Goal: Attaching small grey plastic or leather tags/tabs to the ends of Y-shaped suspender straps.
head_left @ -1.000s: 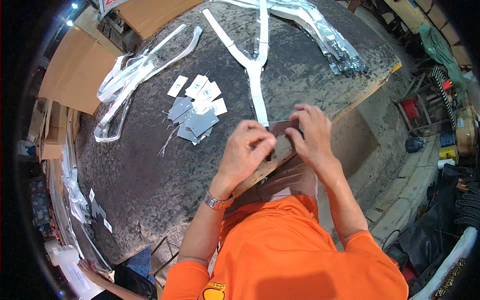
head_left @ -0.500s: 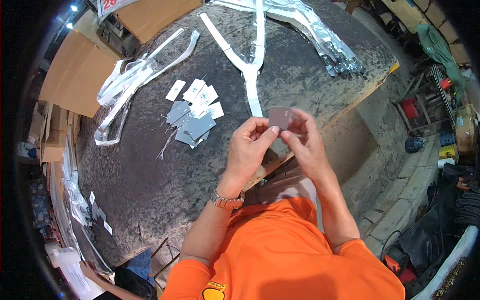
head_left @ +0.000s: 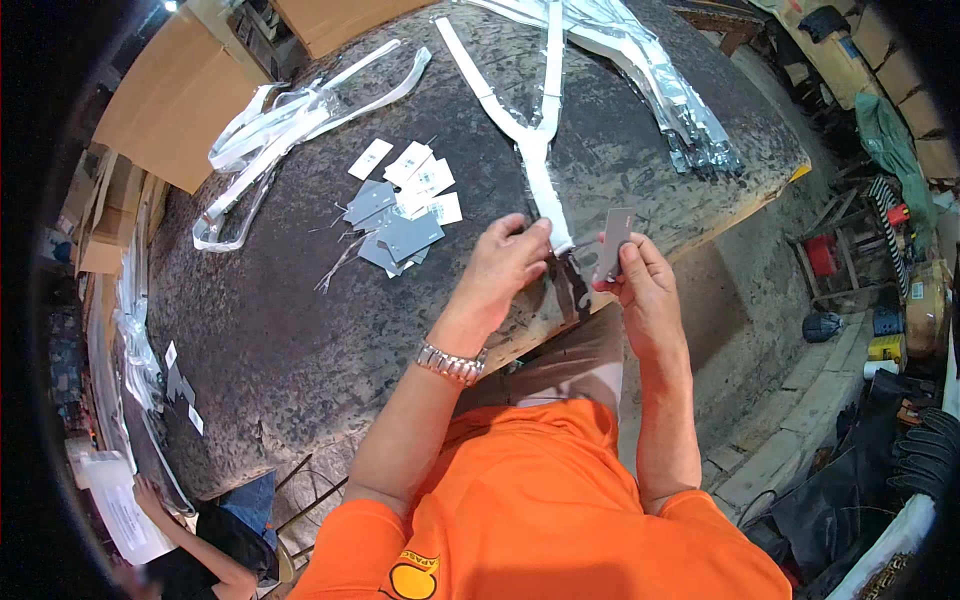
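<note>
A grey hang tag (head_left: 618, 235) is pinched upright between the thumb and fingers of my right hand (head_left: 645, 285), just past the table's near edge. My left hand (head_left: 505, 265) is at the lower end of a white Y-shaped strap (head_left: 540, 180) in clear plastic. Its fingers are bent and apart, with the fingertips at the strap's left edge; whether they press on it I cannot tell. Left of that hand lies a loose pile of grey tags (head_left: 408, 235) and white tags (head_left: 425, 180) with thin strings.
More plastic-wrapped white straps (head_left: 650, 70) lie at the table's far right, and others (head_left: 270, 135) at its left. Cardboard boxes (head_left: 180, 120) stand behind. Another person's hand (head_left: 150, 498) rests by a white package at lower left. The dark table (head_left: 330, 400) ends beside me.
My left hand has let go of the grey tag and moved onto the strap's lower end. The right hand has shifted right and slightly down, keeping the tag. The view has shifted somewhat.
</note>
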The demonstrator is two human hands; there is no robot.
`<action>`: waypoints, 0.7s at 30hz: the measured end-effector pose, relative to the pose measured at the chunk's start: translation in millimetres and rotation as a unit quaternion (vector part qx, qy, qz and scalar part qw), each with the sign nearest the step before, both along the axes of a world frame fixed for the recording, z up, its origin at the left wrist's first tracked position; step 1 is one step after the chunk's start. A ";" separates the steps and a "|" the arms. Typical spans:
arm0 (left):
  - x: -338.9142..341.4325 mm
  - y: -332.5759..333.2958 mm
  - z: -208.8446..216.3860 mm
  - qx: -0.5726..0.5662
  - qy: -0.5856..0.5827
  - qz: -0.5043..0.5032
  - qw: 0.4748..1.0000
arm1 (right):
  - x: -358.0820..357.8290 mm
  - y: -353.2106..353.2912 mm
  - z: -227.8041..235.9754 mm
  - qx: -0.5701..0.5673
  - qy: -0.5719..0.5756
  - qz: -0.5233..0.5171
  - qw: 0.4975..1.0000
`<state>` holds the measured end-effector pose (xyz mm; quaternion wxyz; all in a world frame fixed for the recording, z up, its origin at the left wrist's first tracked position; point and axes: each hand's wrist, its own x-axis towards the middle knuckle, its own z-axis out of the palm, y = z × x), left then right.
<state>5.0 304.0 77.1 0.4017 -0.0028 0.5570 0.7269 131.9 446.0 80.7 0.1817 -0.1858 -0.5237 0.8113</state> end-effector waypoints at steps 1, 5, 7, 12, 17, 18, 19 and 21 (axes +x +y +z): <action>-0.1 3.6 -3.5 0.025 -0.038 -0.027 0.999 | 0.0 0.5 2.9 0.001 0.001 0.001 1.000; -11.0 19.7 -12.9 0.173 -0.166 -0.098 0.966 | 6.1 3.1 7.1 0.010 0.010 0.012 1.000; -12.8 28.5 -15.5 0.167 -0.171 -0.086 0.967 | 12.8 5.9 6.7 0.040 0.009 0.008 0.999; -14.5 41.3 -2.2 0.098 -0.100 -0.100 0.985 | 29.8 14.4 -4.1 0.129 -0.085 0.032 0.987; -13.4 47.2 2.4 0.044 -0.080 -0.108 0.990 | 28.9 12.9 -7.2 0.208 -0.089 0.019 0.974; -13.5 47.3 2.4 0.044 -0.080 -0.108 0.990 | 28.3 13.5 -6.9 0.208 -0.089 0.019 0.974; -13.6 47.1 2.1 0.051 -0.083 -0.107 0.990 | 27.8 14.1 -6.5 0.200 -0.113 0.020 0.973; -13.8 46.7 0.8 0.057 -0.086 -0.106 0.989 | 27.1 15.4 -5.9 0.191 -0.137 0.020 0.972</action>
